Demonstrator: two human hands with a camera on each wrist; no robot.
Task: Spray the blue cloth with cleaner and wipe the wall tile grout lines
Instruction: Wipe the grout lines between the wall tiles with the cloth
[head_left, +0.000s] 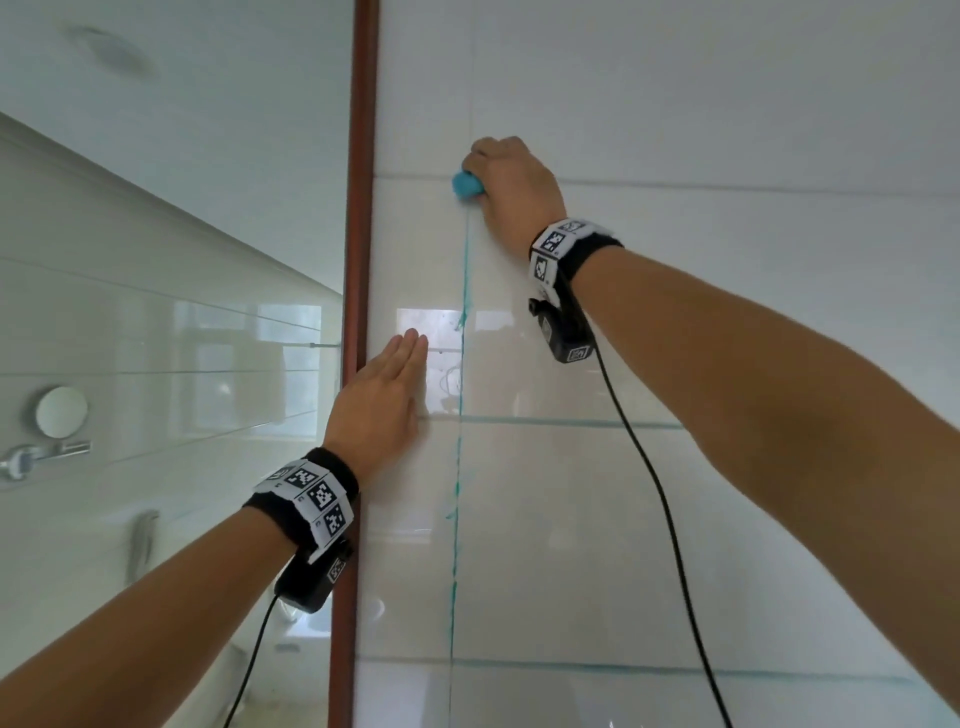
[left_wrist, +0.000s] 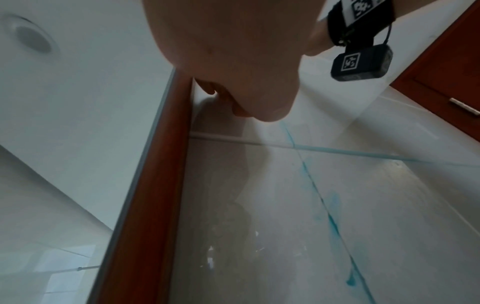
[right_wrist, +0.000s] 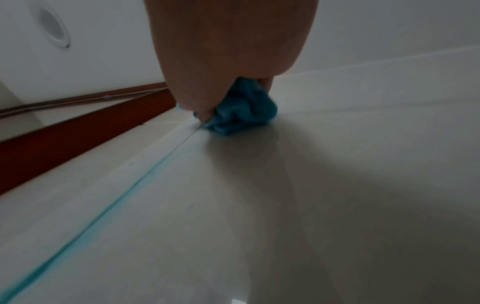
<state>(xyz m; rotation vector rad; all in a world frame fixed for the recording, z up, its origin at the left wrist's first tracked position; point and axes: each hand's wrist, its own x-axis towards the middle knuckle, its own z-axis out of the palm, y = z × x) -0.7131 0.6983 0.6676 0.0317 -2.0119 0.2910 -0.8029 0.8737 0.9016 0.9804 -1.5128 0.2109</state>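
Note:
My right hand (head_left: 506, 182) grips a bunched blue cloth (head_left: 466, 185) and presses it on the white tiled wall (head_left: 675, 338), where a vertical grout line (head_left: 461, 322) meets a horizontal one. In the right wrist view the cloth (right_wrist: 241, 115) bulges under my curled fingers, and the grout line (right_wrist: 109, 209) below it is stained teal. That stain runs down the vertical line and along a lower horizontal line (head_left: 571, 422). My left hand (head_left: 384, 395) lies flat on the tile with straight fingers, lower and to the left, beside the wooden trim (head_left: 361, 208). The spray cleaner is not in view.
A reddish-brown wooden trim (left_wrist: 155, 185) borders the tiled wall on the left. Beyond it are a tiled bathroom wall with a round mirror (head_left: 61, 411) and a ceiling vent (head_left: 111, 52). Black cables (head_left: 665, 493) hang from both wrist cameras. A brown door (left_wrist: 446, 67) shows at the right.

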